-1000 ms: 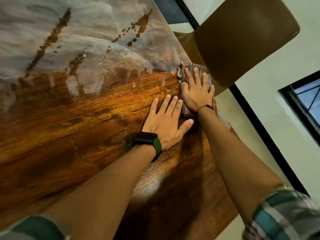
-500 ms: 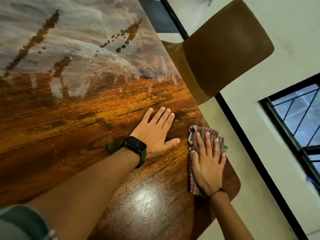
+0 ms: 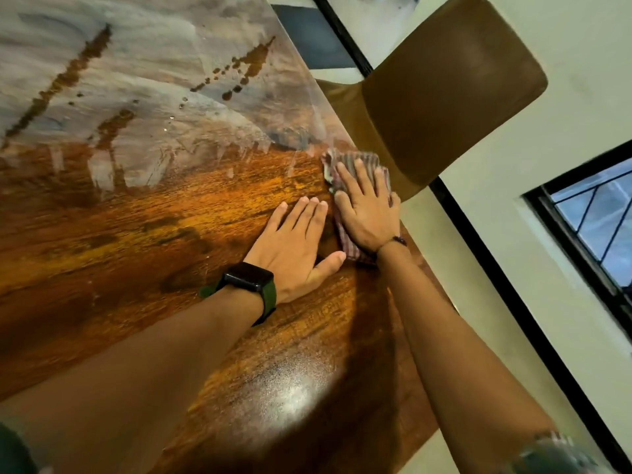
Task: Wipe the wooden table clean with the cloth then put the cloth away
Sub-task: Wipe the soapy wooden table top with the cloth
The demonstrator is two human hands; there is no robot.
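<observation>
The glossy wooden table (image 3: 171, 234) fills the left and middle of the head view. Its far part is hazy and streaked, with dark drips. A striped reddish cloth (image 3: 359, 164) lies flat by the table's right edge. My right hand (image 3: 367, 210) presses flat on it, fingers spread, covering most of it. My left hand (image 3: 295, 249), with a black watch on a green strap, rests flat on the bare wood just left of the cloth, holding nothing.
A brown chair (image 3: 444, 83) stands close against the table's right edge, just beyond the cloth. Past it are a pale wall with a black strip (image 3: 496, 268) and a barred window (image 3: 595, 220). The table's rounded corner lies near my right forearm.
My right hand has pushed the cloth away from me along the right edge, back up towards the chair, after pulling it to the near corner. The left hand stays planted.
</observation>
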